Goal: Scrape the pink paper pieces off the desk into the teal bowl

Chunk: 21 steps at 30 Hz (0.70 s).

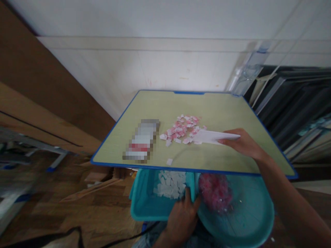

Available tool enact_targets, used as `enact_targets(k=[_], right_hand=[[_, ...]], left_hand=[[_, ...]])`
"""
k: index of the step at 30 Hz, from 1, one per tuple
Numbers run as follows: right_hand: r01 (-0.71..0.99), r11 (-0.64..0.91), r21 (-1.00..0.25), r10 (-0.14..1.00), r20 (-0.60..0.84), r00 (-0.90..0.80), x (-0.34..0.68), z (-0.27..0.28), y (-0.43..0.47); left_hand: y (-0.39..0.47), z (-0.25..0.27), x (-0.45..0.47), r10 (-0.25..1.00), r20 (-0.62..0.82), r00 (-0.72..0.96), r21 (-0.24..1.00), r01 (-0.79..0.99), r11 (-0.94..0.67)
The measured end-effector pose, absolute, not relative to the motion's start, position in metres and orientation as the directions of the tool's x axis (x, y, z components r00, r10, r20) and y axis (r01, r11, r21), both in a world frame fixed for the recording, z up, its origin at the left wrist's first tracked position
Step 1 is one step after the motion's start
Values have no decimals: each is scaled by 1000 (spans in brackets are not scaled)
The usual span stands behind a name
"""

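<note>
My right hand (241, 142) pinches a folded strip of white paper (209, 136) between thumb and fingers, low over the table. The strip's left end touches a heap of small pink-and-white paper pieces (181, 128). My left hand (182, 215) is at the right rim of a teal rectangular basin (147, 215), fingers on the inner side and thumb on the outer side, apparently gripping it. White paper pieces (172, 184) lie inside that basin. One loose white piece (169, 161) rests near the table's front edge.
A blurred-out flat object (142, 139) lies left on the blue-edged table (219, 106). Below right, a round teal basin (250, 224) holds a pink shiny bundle (216, 193). A clear plastic bottle (248, 74) stands at the back right corner, beside stacked dark panels (292, 100).
</note>
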State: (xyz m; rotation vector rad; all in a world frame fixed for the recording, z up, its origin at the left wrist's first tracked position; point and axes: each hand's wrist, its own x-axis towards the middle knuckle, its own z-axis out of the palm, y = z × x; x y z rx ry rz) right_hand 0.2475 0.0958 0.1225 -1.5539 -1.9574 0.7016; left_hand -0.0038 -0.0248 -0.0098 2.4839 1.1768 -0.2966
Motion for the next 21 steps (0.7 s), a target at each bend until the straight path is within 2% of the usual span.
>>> enact_targets(k=[6,12,17,21], right_hand=[[699,186,-691,982,101,-161,242,121,97],[676,223,-702,953,12,-303,245,128,92],[667,217,-713,966,58,-251,247,128,89],[648,187,-739,958,-8,-286,249,123,88]], left_hand=[[-26,-13,-4,708,-317,631,237,776,-585],[-26,-12,-4,708,-305,637,235,771,-592],[-26,-13,-4,712,-305,632,225,774,-591],[-26,-13,-4,705,-299,643,231,766,-600]])
